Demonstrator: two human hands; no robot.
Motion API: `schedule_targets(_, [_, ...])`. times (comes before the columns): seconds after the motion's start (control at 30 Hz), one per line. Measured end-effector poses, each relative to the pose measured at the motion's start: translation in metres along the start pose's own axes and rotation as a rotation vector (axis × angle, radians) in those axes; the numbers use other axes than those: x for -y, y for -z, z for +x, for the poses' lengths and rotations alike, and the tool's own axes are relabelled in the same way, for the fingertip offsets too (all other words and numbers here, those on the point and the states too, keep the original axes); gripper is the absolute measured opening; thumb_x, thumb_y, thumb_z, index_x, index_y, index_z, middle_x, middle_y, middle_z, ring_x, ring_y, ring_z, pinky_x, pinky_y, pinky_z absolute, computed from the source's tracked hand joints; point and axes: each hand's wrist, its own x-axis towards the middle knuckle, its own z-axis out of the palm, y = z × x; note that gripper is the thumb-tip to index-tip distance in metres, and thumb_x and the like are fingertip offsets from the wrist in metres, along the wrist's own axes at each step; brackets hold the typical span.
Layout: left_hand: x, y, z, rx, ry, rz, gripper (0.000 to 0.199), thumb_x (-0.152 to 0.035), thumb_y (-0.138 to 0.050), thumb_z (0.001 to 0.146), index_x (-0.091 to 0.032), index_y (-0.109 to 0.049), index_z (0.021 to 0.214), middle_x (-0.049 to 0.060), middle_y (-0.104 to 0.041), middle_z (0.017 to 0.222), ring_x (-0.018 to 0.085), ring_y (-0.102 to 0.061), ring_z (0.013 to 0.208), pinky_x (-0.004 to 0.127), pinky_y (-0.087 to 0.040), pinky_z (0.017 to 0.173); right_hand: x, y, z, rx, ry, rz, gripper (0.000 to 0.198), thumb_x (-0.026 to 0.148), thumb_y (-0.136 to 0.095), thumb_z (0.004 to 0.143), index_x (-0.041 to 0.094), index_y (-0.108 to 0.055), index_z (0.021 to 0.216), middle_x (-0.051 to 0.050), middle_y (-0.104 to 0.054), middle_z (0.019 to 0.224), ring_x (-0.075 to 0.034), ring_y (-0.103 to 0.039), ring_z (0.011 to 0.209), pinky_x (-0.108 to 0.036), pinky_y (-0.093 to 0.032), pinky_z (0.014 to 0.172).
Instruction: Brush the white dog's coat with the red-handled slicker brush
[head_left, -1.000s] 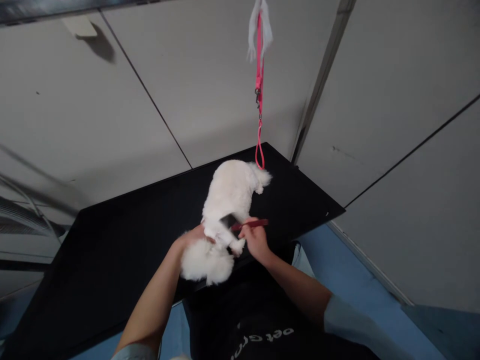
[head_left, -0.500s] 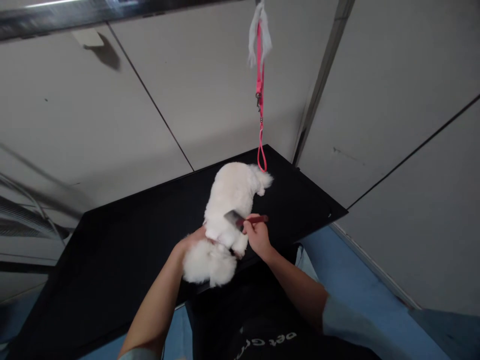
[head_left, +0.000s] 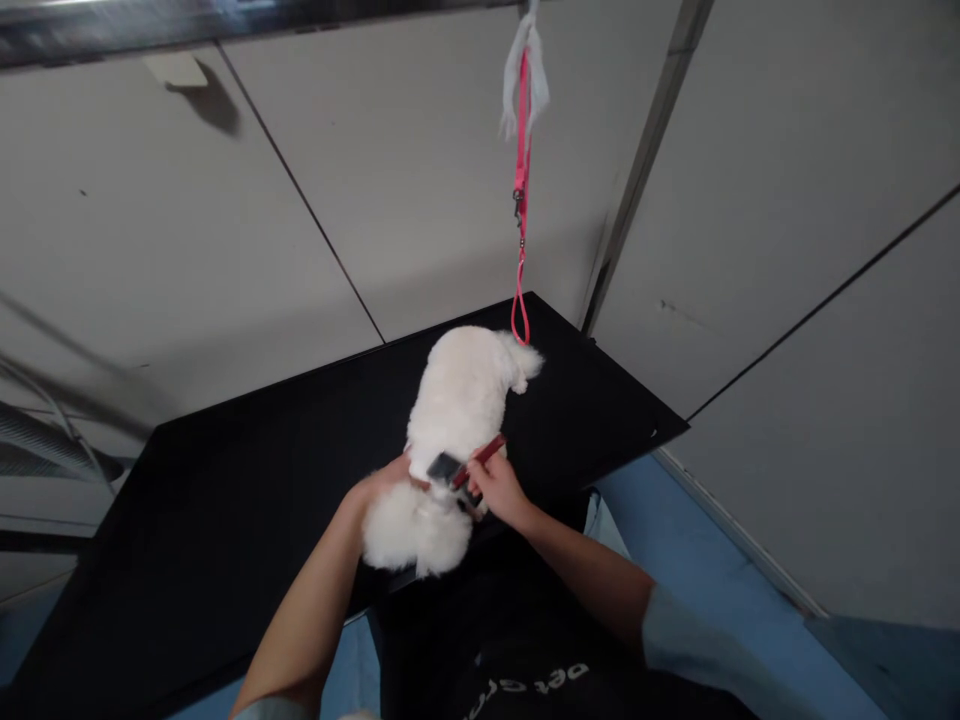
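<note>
A small white fluffy dog [head_left: 461, 390] lies on a black grooming table [head_left: 277, 460], its round head at the near edge and its tail toward the far right corner. My left hand [head_left: 391, 475] is wrapped about the dog's neck, just behind the head; most of its fingers are hidden in fur. In my right hand [head_left: 495, 485] is a slicker brush, gripped by its red handle [head_left: 489, 449]. The brush's dark rectangular head [head_left: 445, 468] rests at the dog's shoulder, close to the neck.
A pink grooming loop [head_left: 520, 300] hangs from a white cloth tie [head_left: 526, 80] beside the dog's tail. Behind the table stands a pale panelled wall [head_left: 322, 130]. A grey ribbed hose [head_left: 45, 440] is at far left, a metal bar [head_left: 262, 18] above.
My right hand has brought the brush down and slightly left, from the dog's back toward its neck, and the handle now tilts upward. My left hand stays at the neck.
</note>
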Motion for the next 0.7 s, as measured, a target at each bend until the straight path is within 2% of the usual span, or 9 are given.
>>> schedule_targets(0.1, [0.0, -0.001, -0.001, -0.027, -0.042, -0.064, 0.085, -0.03, -0.077, 0.058, -0.022, -0.042, 0.135, 0.012, -0.059, 0.13, 0.033, -0.054, 0.117, 0.042, -0.042, 0.1, 0.001, 0.004, 0.003, -0.242, 0.109, -0.033, 0.016, 0.038, -0.055, 0.083, 0.022, -0.052, 0.085, 0.005, -0.055, 0.053, -0.014, -0.055, 0.049, -0.026, -0.046, 0.05])
schedule_targets(0.13, [0.0, -0.002, -0.001, -0.031, -0.042, -0.069, 0.085, -0.029, -0.077, 0.057, -0.022, -0.043, 0.134, 0.012, -0.06, 0.128, 0.032, -0.055, 0.116, 0.041, -0.042, 0.1, 0.001, 0.004, 0.003, -0.27, 0.133, -0.029, 0.016, 0.037, -0.055, 0.084, 0.022, -0.052, 0.087, 0.004, -0.056, 0.054, -0.014, -0.056, 0.05, -0.026, -0.047, 0.051])
schedule_targets(0.27, [0.003, -0.002, 0.0, -0.004, -0.074, -0.091, 0.075, -0.026, -0.079, 0.056, -0.018, -0.05, 0.125, 0.013, -0.064, 0.12, 0.033, -0.057, 0.111, 0.041, -0.043, 0.098, -0.007, -0.002, 0.0, -0.026, 0.014, 0.005, 0.018, 0.04, -0.056, 0.083, 0.022, -0.052, 0.083, 0.006, -0.055, 0.049, -0.014, -0.053, 0.042, -0.026, -0.045, 0.043])
schedule_targets(0.3, [0.004, -0.002, 0.0, 0.005, -0.074, -0.107, 0.072, -0.025, -0.078, 0.057, -0.017, -0.051, 0.124, 0.014, -0.064, 0.12, 0.032, -0.057, 0.11, 0.041, -0.044, 0.097, -0.008, -0.003, -0.001, -0.013, -0.002, -0.008, 0.019, 0.04, -0.056, 0.082, 0.022, -0.052, 0.082, 0.005, -0.055, 0.05, -0.014, -0.054, 0.042, -0.026, -0.045, 0.044])
schedule_targets(0.47, [-0.001, -0.002, -0.001, -0.022, 0.003, -0.127, 0.071, -0.026, -0.078, 0.058, -0.015, -0.053, 0.122, 0.013, -0.066, 0.115, 0.033, -0.058, 0.108, 0.041, -0.046, 0.094, -0.01, -0.004, -0.008, -0.2, 0.106, -0.11, 0.02, 0.04, -0.059, 0.082, 0.021, -0.057, 0.09, 0.001, -0.062, 0.061, -0.018, -0.063, 0.057, -0.029, -0.051, 0.056])
schedule_targets(0.63, [-0.007, -0.004, -0.003, 0.01, -0.012, -0.114, 0.069, -0.03, -0.077, 0.06, -0.016, -0.054, 0.123, 0.014, -0.065, 0.12, 0.035, -0.057, 0.11, 0.042, -0.047, 0.092, -0.014, -0.006, -0.006, -0.032, -0.005, 0.032, 0.022, 0.044, -0.058, 0.081, 0.023, -0.052, 0.081, 0.005, -0.054, 0.049, -0.015, -0.053, 0.042, -0.027, -0.045, 0.043])
schedule_targets(0.7, [-0.006, -0.005, -0.003, -0.015, -0.005, -0.082, 0.078, -0.029, -0.077, 0.06, -0.018, -0.047, 0.131, 0.014, -0.062, 0.125, 0.035, -0.056, 0.113, 0.041, -0.046, 0.094, -0.008, 0.001, 0.002, -0.102, 0.014, 0.053, 0.023, 0.044, -0.059, 0.08, 0.023, -0.052, 0.081, 0.005, -0.054, 0.049, -0.014, -0.052, 0.042, -0.026, -0.044, 0.044])
